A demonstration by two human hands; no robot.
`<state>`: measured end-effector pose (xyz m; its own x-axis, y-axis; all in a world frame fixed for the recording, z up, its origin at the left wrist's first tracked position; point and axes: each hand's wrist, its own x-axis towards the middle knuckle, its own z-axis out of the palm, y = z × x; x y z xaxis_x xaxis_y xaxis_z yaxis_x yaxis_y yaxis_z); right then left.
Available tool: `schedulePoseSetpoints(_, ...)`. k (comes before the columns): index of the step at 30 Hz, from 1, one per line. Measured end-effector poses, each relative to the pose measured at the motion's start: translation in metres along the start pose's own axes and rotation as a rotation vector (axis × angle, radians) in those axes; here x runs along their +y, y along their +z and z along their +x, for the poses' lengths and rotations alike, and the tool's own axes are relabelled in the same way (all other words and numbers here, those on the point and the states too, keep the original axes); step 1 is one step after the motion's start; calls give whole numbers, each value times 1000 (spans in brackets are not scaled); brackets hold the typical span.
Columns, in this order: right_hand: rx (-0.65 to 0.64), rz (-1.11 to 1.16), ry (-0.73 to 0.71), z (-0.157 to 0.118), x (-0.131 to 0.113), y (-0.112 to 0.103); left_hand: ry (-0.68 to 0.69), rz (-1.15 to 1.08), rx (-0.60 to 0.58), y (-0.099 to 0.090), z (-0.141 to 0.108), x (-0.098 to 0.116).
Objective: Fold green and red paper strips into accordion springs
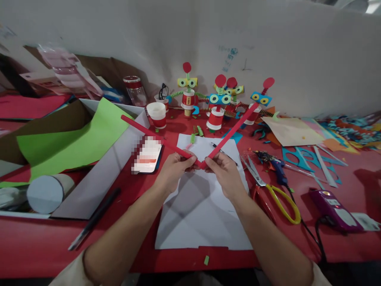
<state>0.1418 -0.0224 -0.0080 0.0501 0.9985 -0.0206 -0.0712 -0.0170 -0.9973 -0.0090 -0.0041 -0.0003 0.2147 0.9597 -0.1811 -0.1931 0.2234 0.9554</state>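
Two red paper strips (235, 133) meet at their near ends in a V above a white sheet of paper (205, 214). My left hand (178, 167) pinches the arm that slants up to the left, close to the join. The arm slanting up to the right is pinched by my right hand (220, 165), also by the join. Fingertips of both hands almost touch there and partly hide how the ends overlap. A black pen (218, 149) lies on the paper behind my right hand. Beyond my hands rests a small green folded paper spring (193, 139).
Several paper-cup robot figures (216, 119) stand along the wall beside stacked cups (156, 115). Yellow-handled scissors (279, 200), a glue gun (278, 169) and a purple device (335, 208) are at right. Left are a phone (149, 155), a box (110, 178) and a black pen-like tool (95, 216).
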Motion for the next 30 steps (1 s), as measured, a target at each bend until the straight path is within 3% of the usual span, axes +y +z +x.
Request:
schedulePoseSetpoints(25,33,-108,-106,-2,2,1,-17,-39,-32,-1,1,-4)
schedulePoseSetpoints(30,2,-91,-126,-4,-2,1,24,-74,24,1,0,-4)
